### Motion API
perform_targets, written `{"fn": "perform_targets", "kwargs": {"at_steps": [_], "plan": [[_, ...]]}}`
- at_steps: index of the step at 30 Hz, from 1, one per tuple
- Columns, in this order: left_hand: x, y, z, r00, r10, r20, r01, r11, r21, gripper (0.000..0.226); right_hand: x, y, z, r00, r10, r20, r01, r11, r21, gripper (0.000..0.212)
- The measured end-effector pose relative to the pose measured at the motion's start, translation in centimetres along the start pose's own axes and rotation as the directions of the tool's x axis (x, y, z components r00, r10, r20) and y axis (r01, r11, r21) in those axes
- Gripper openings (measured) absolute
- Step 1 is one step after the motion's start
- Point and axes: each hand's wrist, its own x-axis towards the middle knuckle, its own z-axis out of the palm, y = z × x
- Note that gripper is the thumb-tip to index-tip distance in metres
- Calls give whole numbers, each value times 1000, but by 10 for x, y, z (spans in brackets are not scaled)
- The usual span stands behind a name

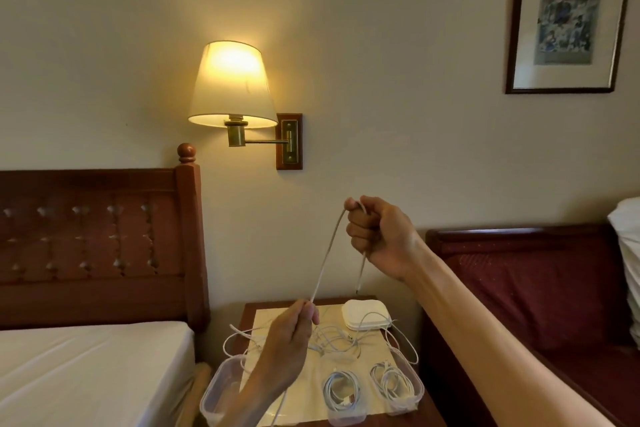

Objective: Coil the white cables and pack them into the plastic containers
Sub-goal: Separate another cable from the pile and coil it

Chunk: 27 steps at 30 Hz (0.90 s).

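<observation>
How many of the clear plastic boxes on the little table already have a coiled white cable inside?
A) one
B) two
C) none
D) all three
B: the middle container and the right container each hold a coiled cable, while the left container, partly hidden behind the left hand, shows none in its visible part.

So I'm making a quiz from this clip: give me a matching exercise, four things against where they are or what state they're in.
Things:
1. right hand
2. left hand
3. wall lamp
4. stack of lids

States:
a. lit
b. at the nightstand's back
c. fist around the raised cable
d. pinches the cable lower down

Pairs: 1-c, 2-d, 3-a, 4-b
</observation>
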Motion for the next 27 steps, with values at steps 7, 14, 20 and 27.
{"fn": "perform_targets", "kwargs": {"at_steps": [7, 14, 20, 27], "plan": [[25, 41, -26, 991, -56, -122, 77, 981, 178, 39, 1, 8, -26, 972, -50, -228, -146, 631, -761, 32], [74, 110, -22, 920, -389, -49, 305, 788, -535, 32, -25, 93, -3, 803, -524, -285, 37, 522, -852, 19], [102, 119, -46, 907, -373, -196, 221, 818, -532, 31, -35, 118, 24, 982, 182, 42, -171, 966, -196, 40], [95, 70, -87, 858, -476, -193, 477, 878, -44, 27, -29, 61, -3, 993, 113, 31, -54, 678, -733, 37]]}}
